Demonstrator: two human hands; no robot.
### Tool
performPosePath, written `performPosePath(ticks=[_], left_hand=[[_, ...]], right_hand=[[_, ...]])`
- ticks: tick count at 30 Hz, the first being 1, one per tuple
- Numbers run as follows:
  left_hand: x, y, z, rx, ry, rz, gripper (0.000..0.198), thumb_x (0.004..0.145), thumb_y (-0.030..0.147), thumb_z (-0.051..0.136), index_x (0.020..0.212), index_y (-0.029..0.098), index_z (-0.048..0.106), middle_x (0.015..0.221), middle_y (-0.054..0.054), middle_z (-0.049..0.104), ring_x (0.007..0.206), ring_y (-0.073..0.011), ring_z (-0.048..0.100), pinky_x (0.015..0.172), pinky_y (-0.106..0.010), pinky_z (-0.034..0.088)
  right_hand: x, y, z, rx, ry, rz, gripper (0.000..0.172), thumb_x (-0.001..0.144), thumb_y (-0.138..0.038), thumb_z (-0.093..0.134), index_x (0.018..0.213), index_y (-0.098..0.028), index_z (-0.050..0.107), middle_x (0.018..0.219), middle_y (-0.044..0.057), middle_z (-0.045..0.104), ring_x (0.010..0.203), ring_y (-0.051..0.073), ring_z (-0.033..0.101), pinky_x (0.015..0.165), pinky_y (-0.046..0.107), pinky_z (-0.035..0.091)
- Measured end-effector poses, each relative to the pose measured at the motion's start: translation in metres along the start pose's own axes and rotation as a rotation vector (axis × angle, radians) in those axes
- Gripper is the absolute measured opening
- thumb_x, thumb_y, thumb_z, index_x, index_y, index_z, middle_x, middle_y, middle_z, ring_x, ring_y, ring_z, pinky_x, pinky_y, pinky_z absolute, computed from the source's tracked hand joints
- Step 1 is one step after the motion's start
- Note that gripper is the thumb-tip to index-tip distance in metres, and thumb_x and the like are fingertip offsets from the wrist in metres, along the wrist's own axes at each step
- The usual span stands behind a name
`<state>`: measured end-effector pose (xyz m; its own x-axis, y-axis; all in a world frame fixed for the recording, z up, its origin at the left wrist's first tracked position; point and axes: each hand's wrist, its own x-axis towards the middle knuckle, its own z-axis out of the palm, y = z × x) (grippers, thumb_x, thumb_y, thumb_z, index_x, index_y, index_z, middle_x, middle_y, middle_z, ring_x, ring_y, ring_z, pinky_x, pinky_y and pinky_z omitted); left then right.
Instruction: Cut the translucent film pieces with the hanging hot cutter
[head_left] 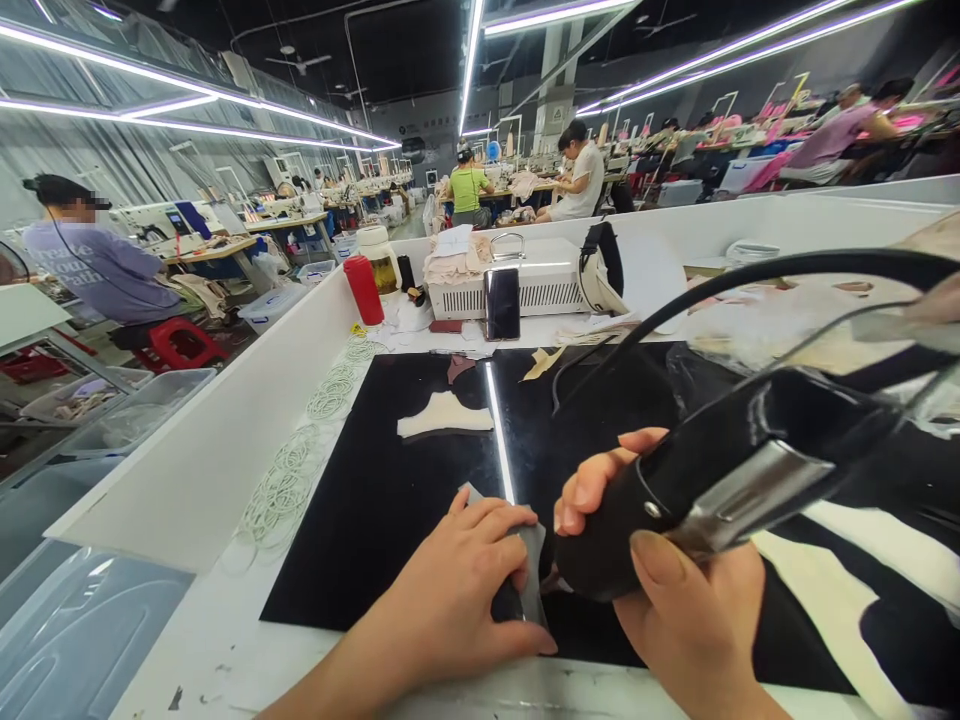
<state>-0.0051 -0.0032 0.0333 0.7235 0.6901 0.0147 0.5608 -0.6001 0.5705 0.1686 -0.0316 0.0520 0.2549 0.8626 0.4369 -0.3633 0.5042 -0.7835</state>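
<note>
The left hand (pixel 480 575) lies half open over a grey piece (pixel 534 560), fingers bent across it and thumb along its near end; whether it grips or only presses, I cannot tell. The right hand (pixel 694 600) is closed around a black handheld tool (pixel 600 545), whose rounded end is just beside the grey piece. Both are over a glossy black board (pixel 360 520) that reflects a ceiling light as a white streak. The board lies on a white bench (pixel 217 665), marked with small dark flecks at its near edge.

Large pale pieces (pixel 817 600) lie at the right. Farther across the board are a cream cut piece (pixel 445 415), a maroon scrap (pixel 459 368) and a yellowish scrap (pixel 543 362). Pale green loops (pixel 285 485) line its left side. Behind it, a dark phone (pixel 502 305) leans against a vented white box (pixel 461 300) topped with folded cloth (pixel 457 262); a red cup (pixel 364 290) stands to the left.

Beyond the low white wall (pixel 187 490) are plastic bins (pixel 90 620), a red stool (pixel 184 343) and people among rows of sewing stations, under long ceiling lights (pixel 472 60) and a dark ceiling.
</note>
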Motion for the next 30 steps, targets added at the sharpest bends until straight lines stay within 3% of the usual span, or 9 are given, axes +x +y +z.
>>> performPosePath(ticks=[10, 18, 24, 27, 30], left_hand=[[0.000, 0.001, -0.002, 0.007, -0.008, 0.009, 0.036, 0.074, 0.042, 0.091, 0.087, 0.023, 0.063, 0.144, -0.003, 0.059, 0.134, -0.0291, 0.054, 0.127, -0.060, 0.019], [-0.001, -0.001, -0.004, -0.008, -0.007, 0.029, 0.035, 0.077, 0.040, 0.090, 0.085, 0.022, 0.060, 0.145, -0.004, 0.059, 0.137, -0.0278, 0.052, 0.127, -0.059, 0.016], [-0.002, -0.007, -0.002, -0.029, 0.004, 0.044, 0.037, 0.076, 0.043, 0.091, 0.084, 0.022, 0.061, 0.146, -0.004, 0.059, 0.137, -0.0285, 0.053, 0.127, -0.062, 0.013], [-0.004, -0.013, -0.002, -0.039, 0.064, 0.064, 0.027, 0.086, 0.038, 0.083, 0.088, 0.022, 0.061, 0.141, -0.002, 0.063, 0.134, -0.0253, 0.055, 0.127, -0.061, 0.013], [-0.002, -0.019, -0.002, -0.009, 0.150, 0.083, 0.008, 0.098, 0.023, 0.069, 0.097, 0.022, 0.061, 0.120, 0.000, 0.070, 0.119, -0.0175, 0.063, 0.127, -0.053, 0.020]], right_hand=[[-0.004, -0.003, 0.002, -0.010, -0.019, 0.034, 0.028, 0.093, -0.034, 0.075, 0.118, -0.031, 0.061, 0.083, 0.000, 0.065, 0.071, 0.016, 0.064, 0.067, 0.033, 0.061], [-0.016, -0.007, -0.005, -0.018, -0.021, 0.091, 0.041, 0.088, -0.038, 0.080, 0.120, -0.033, 0.056, 0.083, -0.001, 0.060, 0.072, 0.018, 0.059, 0.067, 0.033, 0.060], [-0.013, -0.007, -0.004, -0.019, -0.072, 0.083, 0.037, 0.093, -0.039, 0.074, 0.124, -0.033, 0.055, 0.086, 0.001, 0.061, 0.071, 0.019, 0.060, 0.057, 0.032, 0.058], [-0.007, -0.005, -0.010, -0.057, -0.074, 0.033, 0.035, 0.093, -0.040, 0.075, 0.122, -0.031, 0.057, 0.085, 0.000, 0.063, 0.071, 0.018, 0.062, 0.061, 0.032, 0.058], [0.001, -0.004, -0.020, -0.123, -0.043, -0.033, 0.032, 0.093, -0.038, 0.074, 0.121, -0.029, 0.060, 0.084, 0.001, 0.065, 0.070, 0.018, 0.063, 0.065, 0.034, 0.057]])
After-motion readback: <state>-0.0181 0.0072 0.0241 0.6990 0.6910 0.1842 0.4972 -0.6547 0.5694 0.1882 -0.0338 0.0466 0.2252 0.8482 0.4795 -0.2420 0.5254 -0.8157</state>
